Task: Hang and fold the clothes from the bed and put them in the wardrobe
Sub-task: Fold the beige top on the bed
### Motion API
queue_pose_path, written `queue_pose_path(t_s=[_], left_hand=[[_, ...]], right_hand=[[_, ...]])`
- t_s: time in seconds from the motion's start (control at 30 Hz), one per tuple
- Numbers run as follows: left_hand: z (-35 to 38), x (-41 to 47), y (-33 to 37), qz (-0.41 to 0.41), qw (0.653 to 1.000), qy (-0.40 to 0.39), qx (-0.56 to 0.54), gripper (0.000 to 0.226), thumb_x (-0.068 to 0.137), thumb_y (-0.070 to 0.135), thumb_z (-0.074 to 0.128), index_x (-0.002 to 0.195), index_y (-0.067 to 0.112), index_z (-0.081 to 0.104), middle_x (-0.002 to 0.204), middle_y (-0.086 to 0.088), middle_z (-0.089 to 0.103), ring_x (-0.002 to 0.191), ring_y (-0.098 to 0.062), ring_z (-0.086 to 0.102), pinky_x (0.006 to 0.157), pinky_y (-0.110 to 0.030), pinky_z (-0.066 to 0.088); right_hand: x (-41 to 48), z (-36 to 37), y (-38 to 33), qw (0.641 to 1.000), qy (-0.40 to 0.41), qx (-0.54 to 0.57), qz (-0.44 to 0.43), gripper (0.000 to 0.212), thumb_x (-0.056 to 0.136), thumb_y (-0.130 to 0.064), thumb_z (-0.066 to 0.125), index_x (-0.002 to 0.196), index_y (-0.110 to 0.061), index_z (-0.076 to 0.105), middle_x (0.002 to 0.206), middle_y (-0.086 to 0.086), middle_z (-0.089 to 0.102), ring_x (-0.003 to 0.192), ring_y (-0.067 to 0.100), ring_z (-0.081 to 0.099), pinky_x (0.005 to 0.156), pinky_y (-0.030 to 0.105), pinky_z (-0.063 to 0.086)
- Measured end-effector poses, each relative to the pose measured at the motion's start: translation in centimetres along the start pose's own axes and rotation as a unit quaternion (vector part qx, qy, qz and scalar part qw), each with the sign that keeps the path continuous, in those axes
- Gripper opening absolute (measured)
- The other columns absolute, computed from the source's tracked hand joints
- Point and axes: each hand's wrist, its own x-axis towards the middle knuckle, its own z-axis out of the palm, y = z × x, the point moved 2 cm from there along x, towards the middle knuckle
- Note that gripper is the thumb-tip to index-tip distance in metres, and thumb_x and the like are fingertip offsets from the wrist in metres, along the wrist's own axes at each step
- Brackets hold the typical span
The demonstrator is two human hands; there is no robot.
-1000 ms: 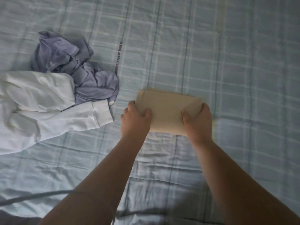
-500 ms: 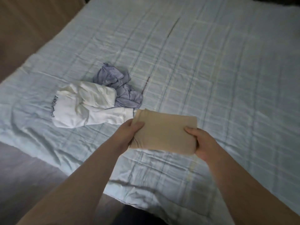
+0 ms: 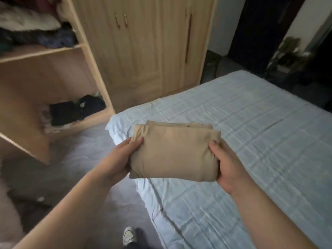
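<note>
Head camera, looking down: a person holds a folded beige fabric bundle (image 3: 173, 155) in mid-air at the centre of the frame, above the corner of a bed covered in a pale blue checked quilt (image 3: 260, 126). The left hand (image 3: 119, 159) grasps the bundle's 9 o'clock end, and the right hand (image 3: 227, 164) grasps the 3 o'clock end. Each thumb is pressed on the top face; the fingers curl out of sight underneath. The bundle's long axis runs from 9 to 3 o'clock, dipping slightly toward the right hand, with its broad face turned up. Its smooth rounded fold faces 6 o'clock, toward the wearer, and its stacked layered edges point to 12 o'clock. The bed stretches away from the centre toward 3 o'clock. A light wooden wardrobe with closed doors (image 3: 140, 51) stands at 12 o'clock, beyond the bed's corner. At 9 to 10 o'clock its open shelf section shows a heap of mixed clothes on the upper shelf (image 3: 36, 29) and dark folded clothes on the lower shelf (image 3: 71, 110). A white shoe (image 3: 128, 235) shows on the grey floor (image 3: 80, 159) at 6 o'clock.
</note>
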Motion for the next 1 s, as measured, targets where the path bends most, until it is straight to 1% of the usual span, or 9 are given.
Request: queue_pose_path(t_s=[0.07,0.13,0.2,0.37,0.47,0.67,0.8,0.9,1.0], left_hand=[[-6.5,-2.2,2.5,0.054,0.993,0.094,-0.041,0.034,0.091,0.036,0.06,0.118,0.017,0.068,0.118,-0.012,0.071,0.104,-0.025,0.07,0.089,-0.043,0.054],[-7.6,-2.7,3.9,0.072,0.987,0.137,-0.042,0.025,0.096,0.036,0.058,0.114,0.023,0.069,0.113,-0.01,0.073,0.092,-0.021,0.072,0.072,-0.043,0.058],[-12.7,-4.0,5.3,0.095,0.968,0.223,-0.058,0.023,0.098,0.039,0.056,0.114,0.029,0.069,0.106,-0.003,0.074,0.088,-0.019,0.071,0.062,-0.045,0.058],[-25.6,-5.9,9.2,0.175,0.92,0.345,-0.067,0.021,0.098,0.044,0.056,0.108,0.034,0.071,0.109,0.0,0.073,0.094,-0.016,0.067,0.078,-0.044,0.057],[-33.7,-6.3,12.3,0.214,0.898,0.38,-0.057,0.031,0.09,0.05,0.057,0.107,0.028,0.071,0.104,-0.004,0.072,0.093,-0.017,0.064,0.075,-0.037,0.053],[-46.2,-4.8,18.5,0.24,0.883,0.4,-0.054,0.032,0.089,0.047,0.057,0.106,0.023,0.071,0.109,-0.012,0.071,0.097,-0.019,0.061,0.089,-0.046,0.048],[-51.8,-0.8,21.8,0.222,0.88,0.419,-0.02,0.021,0.097,0.043,0.056,0.104,0.029,0.071,0.099,0.0,0.071,0.095,-0.016,0.061,0.093,-0.063,0.048],[-55.4,3.6,24.2,0.215,0.879,0.426,-0.009,0.021,0.1,0.039,0.052,0.105,0.031,0.071,0.1,0.001,0.071,0.096,-0.016,0.062,0.093,-0.068,0.048],[-58.9,8.8,26.8,0.218,0.869,0.444,0.016,0.021,0.1,0.039,0.052,0.104,0.029,0.07,0.092,0.003,0.069,0.09,-0.015,0.06,0.09,-0.068,0.047]], right_hand=[[2.9,8.5,0.4,0.997,-0.047,-0.053,-0.015,0.03,0.102,-0.021,0.047,0.129,-0.021,0.059,0.126,0.0,0.068,0.118,0.016,0.063,0.101,0.042,0.049],[4.2,11.0,0.2,0.996,-0.035,-0.067,-0.037,0.025,0.102,-0.025,0.05,0.123,-0.024,0.062,0.12,-0.001,0.07,0.114,0.016,0.065,0.101,0.046,0.05],[6.4,17.4,1.2,0.992,-0.058,-0.103,-0.049,0.021,0.101,-0.029,0.052,0.118,-0.027,0.064,0.116,-0.004,0.072,0.111,0.015,0.066,0.1,0.047,0.05],[11.6,33.1,4.0,0.975,-0.139,-0.151,-0.089,0.02,0.1,-0.041,0.053,0.116,-0.041,0.065,0.116,-0.012,0.07,0.107,0.008,0.067,0.092,0.039,0.051],[14.9,42.5,5.6,0.966,-0.171,-0.156,-0.111,0.018,0.099,-0.037,0.054,0.107,-0.046,0.067,0.113,-0.015,0.071,0.106,0.005,0.066,0.09,0.036,0.051],[22.1,56.4,8.5,0.954,-0.2,-0.184,-0.124,0.019,0.093,-0.053,0.057,0.112,-0.054,0.063,0.119,-0.02,0.067,0.113,0.005,0.061,0.103,0.043,0.047],[27.3,61.5,9.4,0.949,-0.208,-0.206,-0.119,0.017,0.1,-0.042,0.05,0.113,-0.05,0.058,0.103,-0.041,0.062,0.099,-0.02,0.056,0.086,0.017,0.042],[32.5,64.4,10.2,0.941,-0.199,-0.241,-0.127,0.018,0.101,-0.04,0.047,0.115,-0.047,0.055,0.103,-0.038,0.061,0.096,-0.025,0.052,0.08,0.011,0.038],[38.6,67.7,10.7,0.935,-0.186,-0.263,-0.15,0.011,0.101,-0.036,0.047,0.103,-0.042,0.056,0.098,-0.034,0.057,0.089,-0.027,0.049,0.073,0.001,0.036]])
